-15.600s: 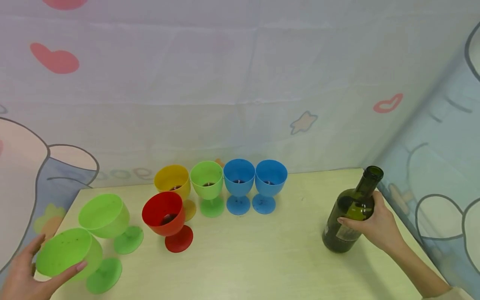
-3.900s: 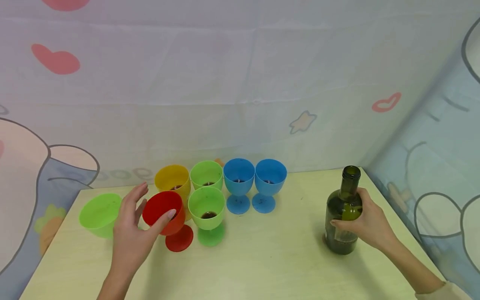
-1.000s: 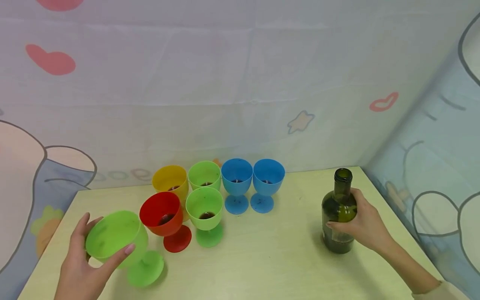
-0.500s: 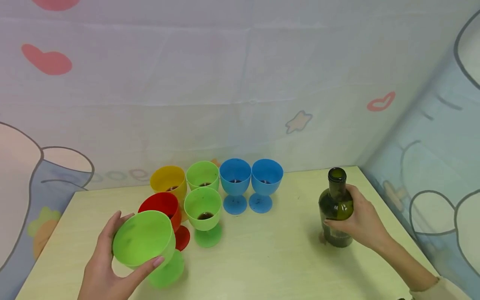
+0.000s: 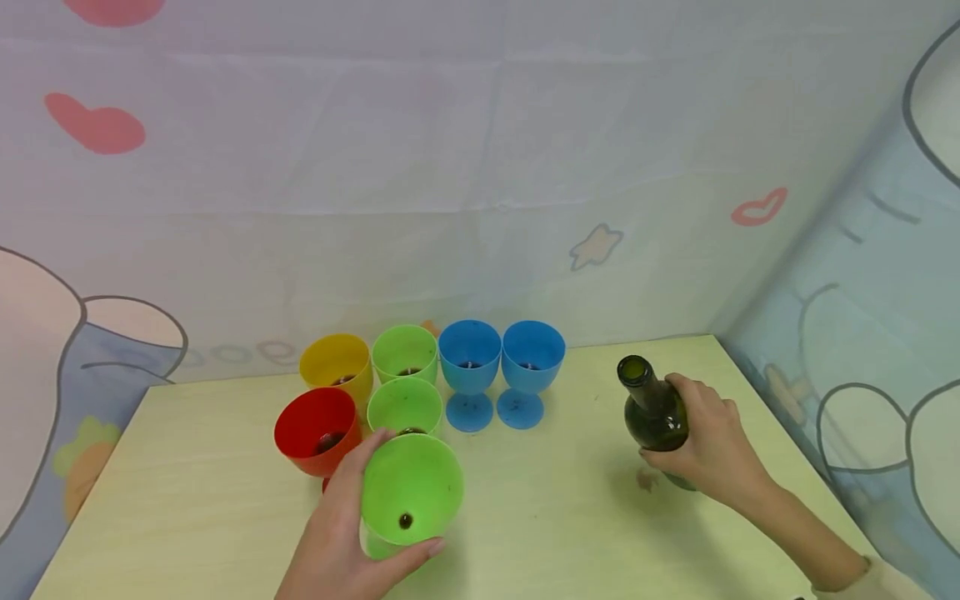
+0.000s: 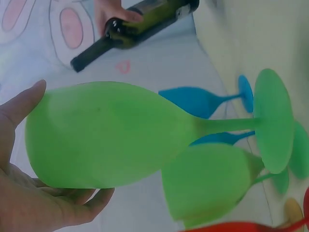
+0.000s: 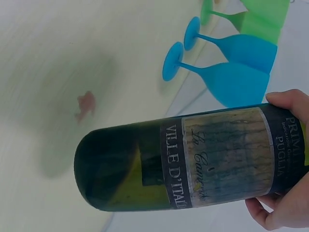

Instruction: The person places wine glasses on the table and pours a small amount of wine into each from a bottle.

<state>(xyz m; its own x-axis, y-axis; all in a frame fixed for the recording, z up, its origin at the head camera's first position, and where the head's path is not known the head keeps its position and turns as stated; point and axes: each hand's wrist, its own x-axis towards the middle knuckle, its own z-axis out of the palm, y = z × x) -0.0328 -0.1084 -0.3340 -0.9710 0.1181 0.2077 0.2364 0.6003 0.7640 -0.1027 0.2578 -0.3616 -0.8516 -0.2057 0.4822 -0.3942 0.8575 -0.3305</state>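
Observation:
My left hand (image 5: pixel 347 533) grips a light green plastic goblet (image 5: pixel 420 479) by its bowl, fingers on one side and thumb on the other. A small dark spot shows inside that bowl. In the left wrist view the goblet's stem (image 6: pixel 224 126) and foot appear beyond the bowl. My right hand (image 5: pixel 716 454) holds a dark green wine bottle (image 5: pixel 658 421) round its body, raised off the table and tilted with its mouth toward the left. The bottle's label (image 7: pixel 231 154) faces the right wrist camera. Between mouth and held goblet there is a wide gap.
Behind the held goblet stands another green goblet (image 5: pixel 405 404), with a red one (image 5: pixel 318 429) at its left. Along the back are yellow (image 5: pixel 337 362), green (image 5: pixel 405 346) and two blue goblets (image 5: pixel 469 354). Dark liquid shows in them. A reddish stain (image 5: pixel 647 480) marks the table (image 5: pixel 555 517).
The left hand has carried the green goblet from the left to the front of the other green one. The bottle, upright before, has been lifted and tipped leftward.

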